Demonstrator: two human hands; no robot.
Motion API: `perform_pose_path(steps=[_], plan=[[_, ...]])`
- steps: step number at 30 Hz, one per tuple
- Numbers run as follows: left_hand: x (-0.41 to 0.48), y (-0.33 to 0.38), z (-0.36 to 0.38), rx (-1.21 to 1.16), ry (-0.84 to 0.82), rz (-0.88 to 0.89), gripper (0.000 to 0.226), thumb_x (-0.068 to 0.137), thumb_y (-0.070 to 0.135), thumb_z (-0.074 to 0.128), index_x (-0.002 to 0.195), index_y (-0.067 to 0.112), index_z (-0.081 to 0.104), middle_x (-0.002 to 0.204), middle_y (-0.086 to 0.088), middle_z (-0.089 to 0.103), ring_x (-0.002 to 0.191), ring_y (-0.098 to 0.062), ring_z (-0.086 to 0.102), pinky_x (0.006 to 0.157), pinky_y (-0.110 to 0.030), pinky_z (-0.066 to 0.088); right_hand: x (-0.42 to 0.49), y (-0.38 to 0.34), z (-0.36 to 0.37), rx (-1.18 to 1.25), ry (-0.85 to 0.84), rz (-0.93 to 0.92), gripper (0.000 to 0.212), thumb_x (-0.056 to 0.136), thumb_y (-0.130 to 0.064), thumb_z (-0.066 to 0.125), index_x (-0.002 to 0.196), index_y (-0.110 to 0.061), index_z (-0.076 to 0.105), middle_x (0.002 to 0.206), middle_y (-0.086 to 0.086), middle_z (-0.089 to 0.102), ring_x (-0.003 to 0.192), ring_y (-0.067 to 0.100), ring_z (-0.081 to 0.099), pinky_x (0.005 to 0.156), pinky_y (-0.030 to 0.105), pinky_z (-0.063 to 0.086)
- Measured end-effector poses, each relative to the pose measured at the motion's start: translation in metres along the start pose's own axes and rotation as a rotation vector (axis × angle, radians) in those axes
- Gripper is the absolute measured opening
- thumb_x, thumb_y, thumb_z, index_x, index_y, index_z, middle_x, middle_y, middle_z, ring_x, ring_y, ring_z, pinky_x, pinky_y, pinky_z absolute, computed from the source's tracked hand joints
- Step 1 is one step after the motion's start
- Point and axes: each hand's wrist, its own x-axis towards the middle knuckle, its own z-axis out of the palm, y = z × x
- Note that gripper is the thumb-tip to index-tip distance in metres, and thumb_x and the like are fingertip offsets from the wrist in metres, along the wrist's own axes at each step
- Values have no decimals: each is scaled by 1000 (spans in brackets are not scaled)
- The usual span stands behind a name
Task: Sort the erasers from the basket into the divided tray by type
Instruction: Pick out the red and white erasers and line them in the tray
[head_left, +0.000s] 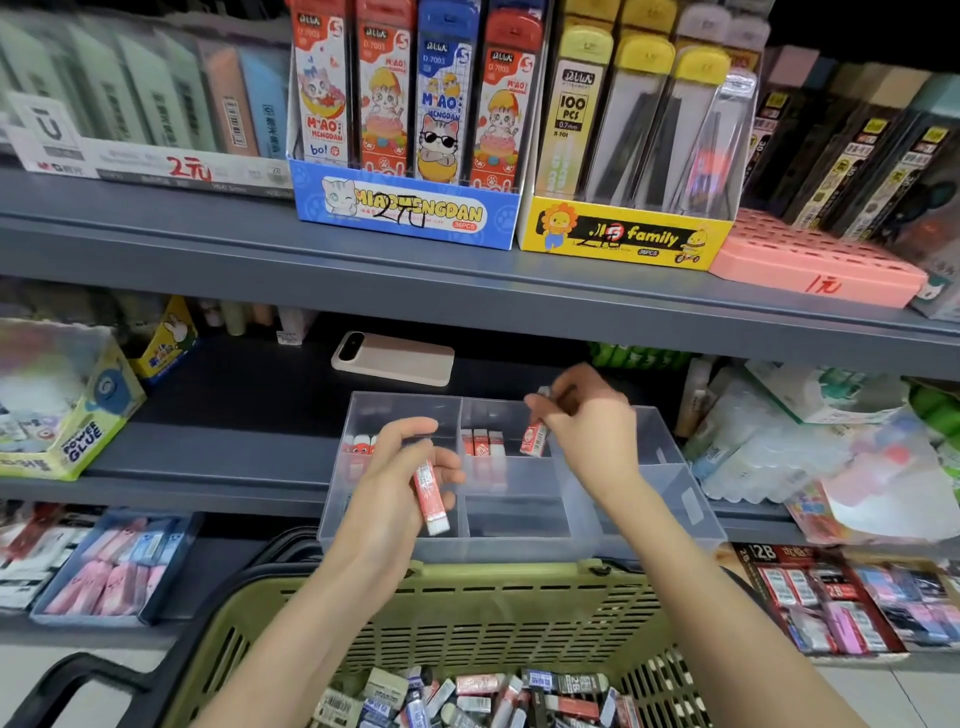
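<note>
A clear divided tray stands on the middle shelf. My left hand grips a long red-and-white eraser over the tray's left side. My right hand pinches a small red eraser over the back middle compartment, where three red erasers stand upright. Two red erasers sit in the back left compartment. Below, the green basket holds several mixed erasers.
A phone lies on the shelf behind the tray. Boxes of pencil leads line the upper shelf. A glue box stands left, plastic packets right. Eraser display boxes flank the basket on the lower shelf.
</note>
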Motion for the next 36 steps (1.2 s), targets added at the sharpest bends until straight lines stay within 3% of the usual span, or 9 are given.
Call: perform_pose_path(steps=[8, 12, 15, 19, 23, 26, 28, 33, 36], plan=[[7, -4, -10, -118, -71, 21, 12, 99, 1, 41, 104, 8, 49, 97, -14, 74, 92, -29, 71, 71, -30, 58, 23, 0, 28, -568, -437, -28, 18, 84, -32, 63, 88, -15, 67, 94, 7, 69, 91, 26, 62, 67, 22, 38], [9, -5, -14, -110, -110, 23, 11, 95, 3, 49, 106, 2, 50, 104, -13, 72, 99, -29, 69, 79, -34, 59, 30, -6, 24, -689, -684, -65, 21, 84, -11, 50, 92, -12, 70, 104, 12, 67, 90, 32, 61, 69, 23, 43], [11, -5, -17, -59, -108, 36, 14, 92, 3, 53, 106, 2, 56, 100, -12, 73, 98, -26, 70, 82, -34, 58, 30, -9, 16, -620, -782, -69, 32, 84, -1, 43, 107, -5, 66, 118, 14, 63, 109, 35, 57, 88, 37, 52], [12, -3, -20, -32, -69, 32, 15, 85, 6, 63, 99, 8, 68, 90, -10, 71, 91, -22, 71, 82, -32, 58, 7, -12, 4, -459, -503, -133, 30, 91, -7, 44, 108, -13, 67, 114, 4, 67, 104, 26, 59, 88, 30, 48], [15, 0, -17, 161, -48, 64, 13, 84, 19, 68, 95, 25, 73, 87, 1, 72, 85, -13, 64, 85, -32, 50, -36, -13, -20, -147, -221, -213, 17, 93, -23, 54, 94, -24, 71, 91, -16, 70, 78, 3, 57, 74, 22, 45], [19, 4, -6, 143, -32, 131, 13, 83, 14, 69, 95, 16, 69, 82, 0, 72, 77, -12, 63, 76, -26, 53, -55, -10, -37, 177, -209, -94, 11, 87, -30, 60, 80, -32, 67, 78, -16, 70, 79, 3, 61, 71, 20, 49], [21, 8, 7, 113, -72, 193, 11, 82, 6, 69, 92, 10, 65, 78, -2, 72, 71, -13, 65, 69, -22, 54, -60, -11, -42, 379, -279, -23, 5, 85, -31, 64, 86, -35, 67, 80, -11, 71, 80, 8, 64, 72, 30, 53], [30, 9, 34, 179, -171, 303, 16, 80, -3, 69, 87, 7, 60, 78, -5, 71, 67, -16, 69, 61, -22, 53, -50, -2, -53, 436, -223, -39, 10, 88, -32, 60, 95, -32, 67, 83, -11, 70, 79, 11, 63, 69, 30, 53], [45, 5, 43, 424, -150, 414, 24, 78, -3, 71, 83, 18, 60, 76, 5, 66, 66, -2, 65, 59, -14, 49, -42, 19, -65, 296, -126, -3, 13, 92, -27, 55, 87, -33, 66, 82, -12, 69, 79, 5, 62, 74, 35, 53]])
